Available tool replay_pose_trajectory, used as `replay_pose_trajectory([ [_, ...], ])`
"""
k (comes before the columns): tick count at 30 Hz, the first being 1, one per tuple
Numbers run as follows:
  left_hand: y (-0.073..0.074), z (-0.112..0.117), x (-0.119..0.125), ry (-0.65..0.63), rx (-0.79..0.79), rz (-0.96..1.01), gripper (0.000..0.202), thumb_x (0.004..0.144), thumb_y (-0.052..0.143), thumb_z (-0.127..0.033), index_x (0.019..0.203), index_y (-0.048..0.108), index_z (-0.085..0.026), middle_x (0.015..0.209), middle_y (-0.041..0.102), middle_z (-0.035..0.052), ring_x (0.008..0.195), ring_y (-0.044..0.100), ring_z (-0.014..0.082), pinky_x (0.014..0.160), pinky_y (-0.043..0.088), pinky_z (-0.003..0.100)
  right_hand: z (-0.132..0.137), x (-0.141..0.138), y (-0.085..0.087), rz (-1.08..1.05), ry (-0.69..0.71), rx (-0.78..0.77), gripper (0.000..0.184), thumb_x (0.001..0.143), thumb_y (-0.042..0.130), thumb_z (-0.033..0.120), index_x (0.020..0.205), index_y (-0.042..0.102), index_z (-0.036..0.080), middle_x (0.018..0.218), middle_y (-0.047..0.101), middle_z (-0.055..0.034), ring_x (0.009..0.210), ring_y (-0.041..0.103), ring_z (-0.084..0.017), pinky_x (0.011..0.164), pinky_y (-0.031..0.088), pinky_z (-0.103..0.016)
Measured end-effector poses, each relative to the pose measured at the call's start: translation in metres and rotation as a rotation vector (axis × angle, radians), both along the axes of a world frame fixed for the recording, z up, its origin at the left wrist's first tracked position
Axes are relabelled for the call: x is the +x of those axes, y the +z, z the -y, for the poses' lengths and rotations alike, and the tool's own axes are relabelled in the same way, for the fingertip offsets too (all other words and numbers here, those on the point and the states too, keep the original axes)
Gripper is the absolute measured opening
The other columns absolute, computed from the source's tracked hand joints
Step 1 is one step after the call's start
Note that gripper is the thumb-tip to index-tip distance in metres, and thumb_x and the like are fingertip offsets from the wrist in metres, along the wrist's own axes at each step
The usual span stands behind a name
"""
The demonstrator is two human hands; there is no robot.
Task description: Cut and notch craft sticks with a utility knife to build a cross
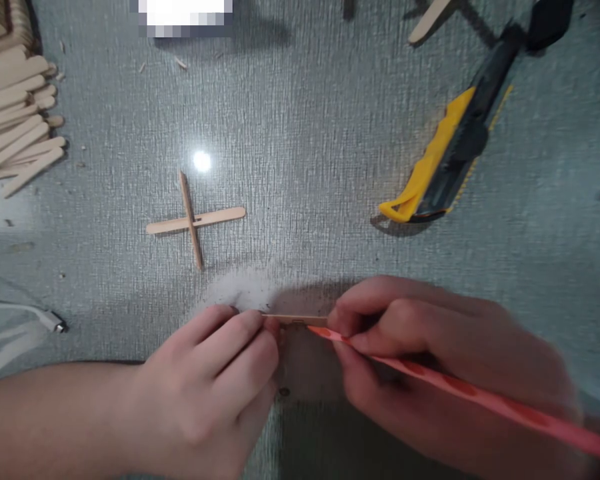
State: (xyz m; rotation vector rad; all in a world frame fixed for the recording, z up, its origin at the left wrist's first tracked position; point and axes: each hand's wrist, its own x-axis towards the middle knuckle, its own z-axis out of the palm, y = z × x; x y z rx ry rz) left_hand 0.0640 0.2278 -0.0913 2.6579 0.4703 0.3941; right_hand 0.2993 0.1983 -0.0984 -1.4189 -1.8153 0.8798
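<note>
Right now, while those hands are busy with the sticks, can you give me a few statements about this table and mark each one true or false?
1. The right hand holds a red pencil with its tip at a wooden stick. True.
2. The left hand grips a pair of scissors. False: it pinches one end of the wooden stick.
3. A yellow and black utility knife lies on the table, apart from both hands. True.
4. The pile of craft sticks sits beside the right hand. False: it lies at the far left edge.
5. Two crossed craft sticks lie beyond the left hand. True.
</note>
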Motion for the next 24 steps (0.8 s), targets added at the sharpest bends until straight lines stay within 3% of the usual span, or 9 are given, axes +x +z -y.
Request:
replay_pose_trajectory([
  [3, 0.0010, 0.0002, -0.0003, 0.000, 0.047, -0.002, 0.011, 0.089, 0.062, -0.010, 0.091, 0.073, -0.006, 0.101, 0.074, 0.0155, 0.097, 0.068, 0.0306, 0.078, 0.057, 0.042, 0.0002, 0.0030, -0.0008, -0.066, -0.041, -0.021, 0.024, 0.081, 0.064, 0.008, 0.075, 0.046, 0.024, 0.073, 0.067, 0.0056, 0.054, 0.062, -0.004, 0.048, 0.048, -0.015],
  [8, 0.0030, 0.0018, -0.0018, 0.007, 0.133, -0.026, 0.012, 0.091, 0.063, -0.015, 0.091, 0.073, -0.009, 0.109, 0.076, 0.0149, 0.100, 0.071, 0.0297, 0.082, 0.057, 0.042, 0.0009, 0.0030, 0.0002, -0.089, 0.010, -0.013, 0.024, 0.082, 0.062, 0.006, 0.074, 0.046, 0.022, 0.074, 0.067, 0.0050, 0.057, 0.063, -0.001, 0.054, 0.049, -0.011],
  [16, 0.0012, -0.0002, -0.0007, -0.005, 0.136, -0.096, 0.022, 0.093, 0.065, -0.022, 0.108, 0.075, -0.011, 0.118, 0.070, 0.0119, 0.102, 0.063, 0.0275, 0.085, 0.053, 0.042, 0.0031, 0.0000, -0.0004, -0.099, 0.012, -0.016, 0.021, 0.083, 0.061, 0.005, 0.074, 0.049, 0.020, 0.076, 0.068, 0.0034, 0.062, 0.063, 0.000, 0.059, 0.049, -0.009],
  [24, -0.0012, 0.0012, 0.0034, 0.003, 0.119, -0.086, 0.020, 0.090, 0.071, -0.021, 0.106, 0.076, -0.010, 0.115, 0.068, 0.0134, 0.100, 0.060, 0.0284, 0.084, 0.054, 0.041, 0.0025, -0.0007, 0.0007, -0.075, 0.013, -0.012, 0.021, 0.084, 0.061, 0.005, 0.076, 0.049, 0.021, 0.075, 0.068, 0.0040, 0.062, 0.063, -0.001, 0.059, 0.050, -0.010],
])
